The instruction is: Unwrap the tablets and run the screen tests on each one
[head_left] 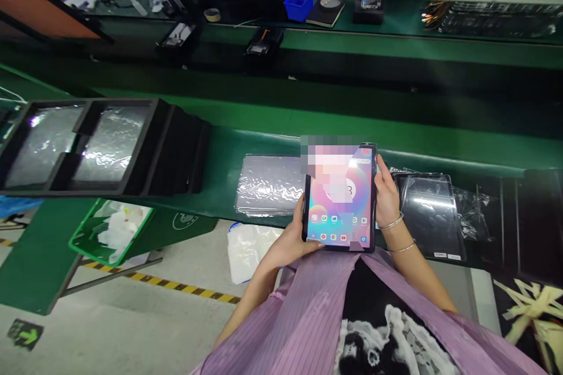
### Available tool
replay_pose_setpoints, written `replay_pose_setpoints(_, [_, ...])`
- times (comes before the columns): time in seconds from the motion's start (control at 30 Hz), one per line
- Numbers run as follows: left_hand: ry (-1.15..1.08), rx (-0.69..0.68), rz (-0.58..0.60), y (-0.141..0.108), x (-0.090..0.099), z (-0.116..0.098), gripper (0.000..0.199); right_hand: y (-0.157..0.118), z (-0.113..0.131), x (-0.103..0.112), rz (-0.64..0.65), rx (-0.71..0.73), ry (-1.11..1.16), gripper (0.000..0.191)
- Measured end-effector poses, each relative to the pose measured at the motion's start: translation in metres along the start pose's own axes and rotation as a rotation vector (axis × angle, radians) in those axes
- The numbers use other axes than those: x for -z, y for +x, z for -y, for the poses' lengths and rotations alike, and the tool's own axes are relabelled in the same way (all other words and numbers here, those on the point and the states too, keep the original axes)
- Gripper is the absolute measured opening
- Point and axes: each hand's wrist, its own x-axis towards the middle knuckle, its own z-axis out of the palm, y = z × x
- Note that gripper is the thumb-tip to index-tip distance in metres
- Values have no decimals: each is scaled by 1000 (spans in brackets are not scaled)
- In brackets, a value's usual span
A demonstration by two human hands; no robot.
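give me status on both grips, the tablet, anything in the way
Left grip holds tablet at lower left, right grip at right edge. Screen lit, app icons showing. Film-wrapped item close on left, dark panel close on right.

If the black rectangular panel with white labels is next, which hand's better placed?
Right hand, likely: it grips the right edge of the lit black-framed tablet, nearer that black panel. The left hand holds the lower-left corner.

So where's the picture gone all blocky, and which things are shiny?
In the head view, blocky squares cover part of the lit tablet and spill past its upper left; in that head view, wrinkly glare whitens the clear plastic wrap, and a bright streak crosses the dark tablet.
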Motion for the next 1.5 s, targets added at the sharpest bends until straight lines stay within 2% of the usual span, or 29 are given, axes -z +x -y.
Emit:
replay_pose_setpoints(0.13, [-61,-26,-104,6,-6,7,94,0,-1,1,-11,6,16,60])
replay_pose_setpoints(0.27, [-51,-32,-99,7,-7,9,88,0,-2,2,-2,-5,24,62])
replay_pose_setpoints(0.4, [-86,18,-62,7,-6,1,83,-2,-1,1,-8,-8,31,62])
replay_pose_setpoints(0.47, [-111,51,-68,7,-8,-5,88,-3,0,1,-12,9,8,60])
replay_pose_setpoints(0.5, [-88,57,-88,6,-9,-8,97,-4,0,0,-9,13,-2,60])
replay_pose_setpoints(0.57, [34,38,-156,4,-14,-13,123,-4,-1,0,-5,15,-12,59])
replay_pose_setpoints(0.63, [185,16,-201,2,-21,-15,138,-4,-2,1,-11,3,-7,60])
replay_pose_setpoints(0.7, [306,16,-203,2,-29,-14,137,-3,-3,1,-21,-7,3,61])
replay_pose_setpoints(0.77, [382,15,-223,4,-36,-12,127,-3,-5,2,-21,-7,3,61])
replay_pose_setpoints(0.93, [390,-27,-406,14,-44,-9,112,-3,-6,3,-14,20,-34,59])
replay_pose_setpoints(1.1, [395,-16,-401,14,-43,-12,110,-4,-5,3,-39,55,-42,55])
replay_pose_setpoints(1.3, [412,-109,-375,9,-32,-12,90,-4,-5,3,-36,35,-34,57])
replay_pose_setpoints(1.43, [670,-284,-370,6,-31,-4,104,-3,-7,5,-44,23,-8,59])
replay_pose_setpoints(1.5, [828,-352,-349,6,-35,2,103,-2,-9,6,-45,9,8,61])
